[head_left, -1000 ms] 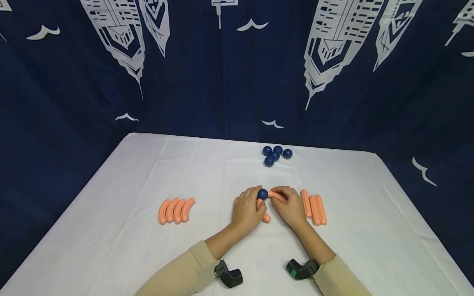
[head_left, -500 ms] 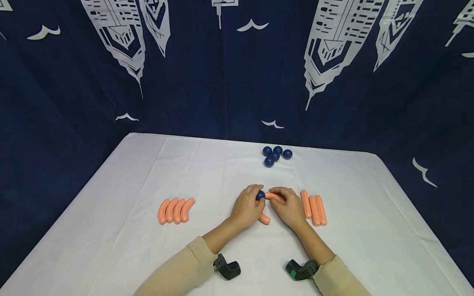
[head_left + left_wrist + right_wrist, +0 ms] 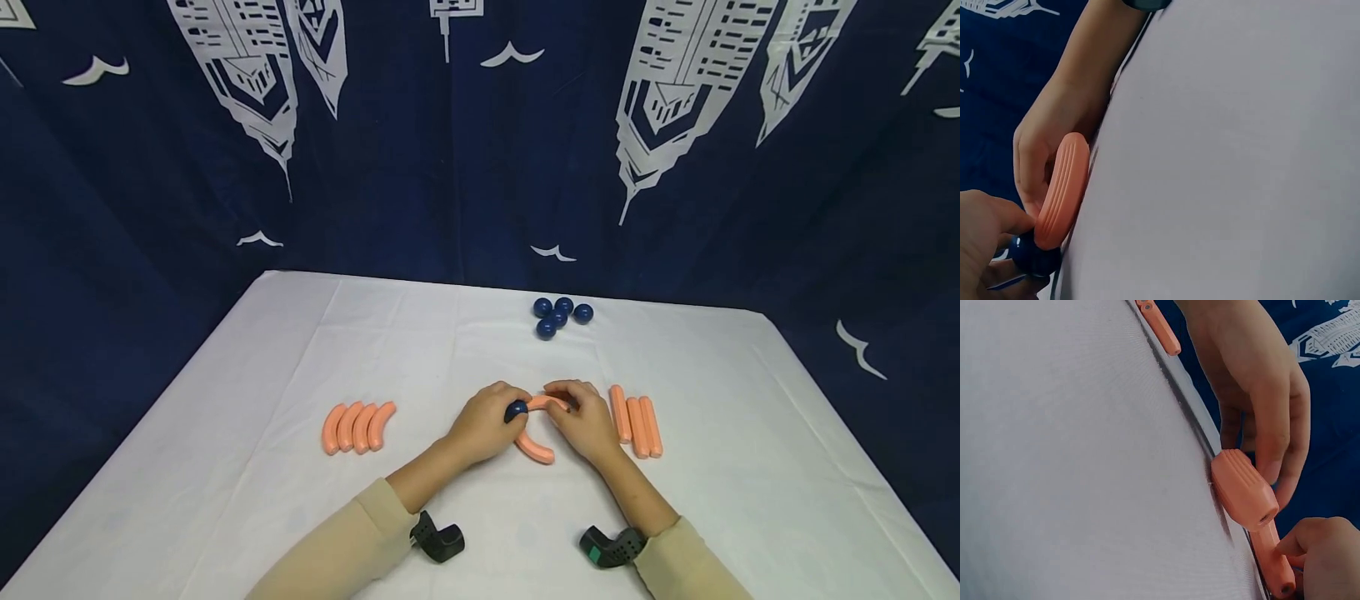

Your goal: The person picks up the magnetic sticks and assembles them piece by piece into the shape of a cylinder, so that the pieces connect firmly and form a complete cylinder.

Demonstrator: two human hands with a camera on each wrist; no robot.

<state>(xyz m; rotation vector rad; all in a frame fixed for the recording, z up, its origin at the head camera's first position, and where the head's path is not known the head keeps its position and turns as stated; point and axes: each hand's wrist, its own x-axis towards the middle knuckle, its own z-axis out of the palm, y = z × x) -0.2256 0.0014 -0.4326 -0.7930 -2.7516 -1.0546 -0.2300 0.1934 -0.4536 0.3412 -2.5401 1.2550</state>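
The left hand [image 3: 482, 427] pinches the glossy blue ball [image 3: 515, 409], and just right of that ball the right hand [image 3: 588, 425] grips the upper curved rod [image 3: 542, 402]; an off-line push could twist so smooth a shape free. On the ball's near side, the orange, ridged lower curved rod [image 3: 536, 452] might then be knocked askew.

You have room along the left and right edges of the white cloth-covered surface [image 3: 225, 508], and between your left hand [image 3: 486, 423] and 4 curved orange sausage-shaped pieces [image 3: 361, 427]. Between your hands, 2 similar curved pieces [image 3: 536, 451] obstruct the gap. 3 straight orange rods [image 3: 638, 427] crowd your right hand [image 3: 585, 418]; 5 glossy dark blue balls [image 3: 559, 318] stand towards the far edge.
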